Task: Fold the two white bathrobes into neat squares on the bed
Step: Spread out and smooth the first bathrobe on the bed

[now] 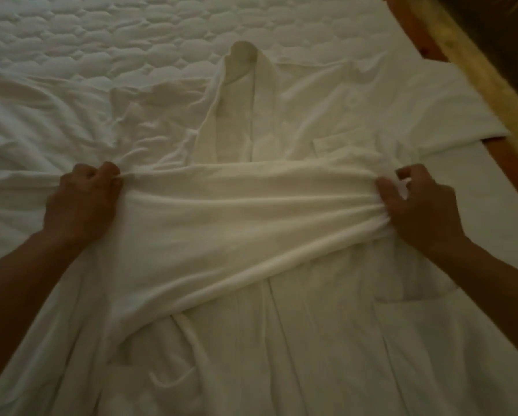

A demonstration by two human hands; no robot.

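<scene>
Fig. Bathrobe (281, 121) lies flat on bed (101, 40), collar (242, 85) on far side. Left hand (80, 202) & right hand (422, 205), well apart, each clenched on one end of a taut cross-fold at mid-robe. For a square result: even tension both sides, fold edge parallel w/ shoulders, lay down, smooth.

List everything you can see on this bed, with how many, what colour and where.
bathrobe: one plainly seen, white, spread on the bed, collar at the far end, a fold of it stretched between the hands
crumpled cloth: one, white, left of the bathrobe; cannot tell whether it is the second robe
quilted mattress cover: one, white, far part of the bed
bed frame: one, reddish-brown wood, along the right edge
left hand: one, grips the fold's left end
right hand: one, grips the fold's right end
</scene>
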